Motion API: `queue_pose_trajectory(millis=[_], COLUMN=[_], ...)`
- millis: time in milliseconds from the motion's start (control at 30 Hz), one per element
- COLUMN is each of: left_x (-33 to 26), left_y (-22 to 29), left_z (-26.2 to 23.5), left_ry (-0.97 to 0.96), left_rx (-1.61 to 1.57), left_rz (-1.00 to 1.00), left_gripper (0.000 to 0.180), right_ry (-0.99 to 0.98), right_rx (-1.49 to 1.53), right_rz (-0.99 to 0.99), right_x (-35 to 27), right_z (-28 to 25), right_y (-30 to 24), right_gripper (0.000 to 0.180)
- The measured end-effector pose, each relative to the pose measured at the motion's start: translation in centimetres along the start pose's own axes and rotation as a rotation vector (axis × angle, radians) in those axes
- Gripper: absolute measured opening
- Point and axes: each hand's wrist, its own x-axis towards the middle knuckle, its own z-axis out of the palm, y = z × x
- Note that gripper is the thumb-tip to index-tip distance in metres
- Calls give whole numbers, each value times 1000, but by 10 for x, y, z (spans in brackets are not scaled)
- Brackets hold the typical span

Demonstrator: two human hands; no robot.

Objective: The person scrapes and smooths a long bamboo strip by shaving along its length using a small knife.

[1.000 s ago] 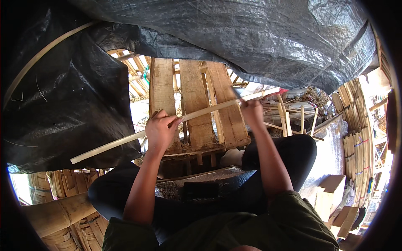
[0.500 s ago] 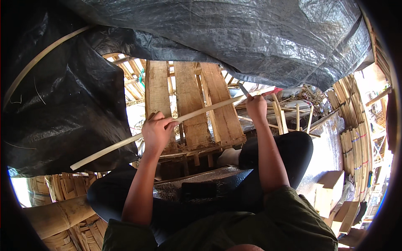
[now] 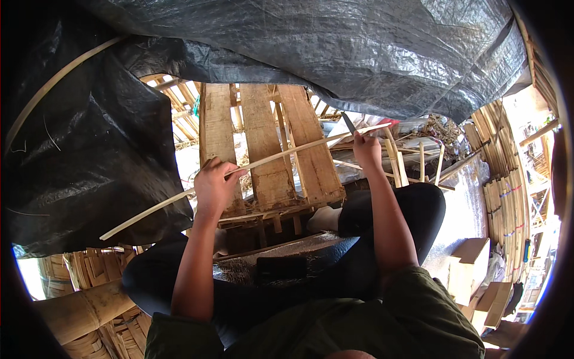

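A long pale bamboo strip (image 3: 287, 154) slants across in front of me, its near end low at the left and its far end up at the right. My left hand (image 3: 215, 184) is closed around it left of its middle, thumb along the strip. Close to the far end, my right hand (image 3: 367, 149) grips a knife (image 3: 348, 123); the dark blade points up and to the left, and the fingers hide its handle. The strip passes by the blade's base; whether the two touch I cannot tell.
Wooden planks (image 3: 260, 143) lie ahead between my legs. A black plastic sheet (image 3: 335, 45) hangs above and to the left. Several short bamboo pieces (image 3: 396, 160) stand by my right knee. Cardboard boxes (image 3: 469, 263) sit at the right, and a thick bamboo pole (image 3: 84, 308) at the lower left.
The strip has turned and shows a narrower side. My left hand has shifted slightly left; the knife blade stands a little more clear of the strip.
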Motion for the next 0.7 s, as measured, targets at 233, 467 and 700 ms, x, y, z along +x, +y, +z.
queue_pose_trajectory(millis=[233, 467, 700], left_x=[2, 3, 7], left_y=[-5, -1, 0], left_z=[-2, 3, 12], left_ry=[0, -11, 10], left_rx=[70, 39, 27], left_rz=[9, -19, 35], left_gripper=[24, 24, 27], right_ry=[-146, -78, -56], right_rx=[96, 29, -16], right_rz=[102, 80, 166], right_x=[-14, -26, 2], right_z=[20, 23, 12], right_y=[-11, -22, -2], right_gripper=[44, 47, 50])
